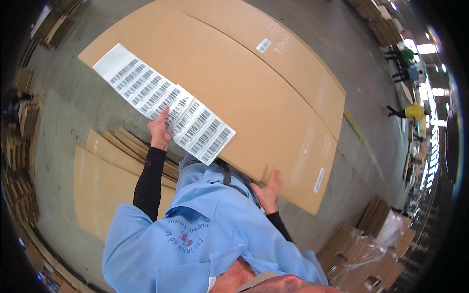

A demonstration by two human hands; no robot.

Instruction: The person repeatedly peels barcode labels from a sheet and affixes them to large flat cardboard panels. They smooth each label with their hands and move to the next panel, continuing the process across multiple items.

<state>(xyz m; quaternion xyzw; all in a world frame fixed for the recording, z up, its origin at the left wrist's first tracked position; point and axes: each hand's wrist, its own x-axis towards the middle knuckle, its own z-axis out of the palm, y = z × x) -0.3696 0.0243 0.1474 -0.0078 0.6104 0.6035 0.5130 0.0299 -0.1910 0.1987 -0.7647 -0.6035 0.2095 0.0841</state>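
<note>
We pinch the long white strip of barcode labels (163, 102) in our left hand (159, 129) to keep it clear while our right hand (270, 191) grips the big flat brown cardboard sheet (234, 93) by its near edge, steadying it.

The right hand's (270, 191) fingertips are hidden under the edge of the big cardboard sheet (229, 93). The label strip (163, 102) covers part of that sheet. The flat cardboard pile (105, 180) lies partly behind the blue shirt (195, 239).

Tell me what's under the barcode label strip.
Under the label strip, held by the left hand, lies the top cardboard sheet. The cardboard right beneath the strip is covered.
</note>
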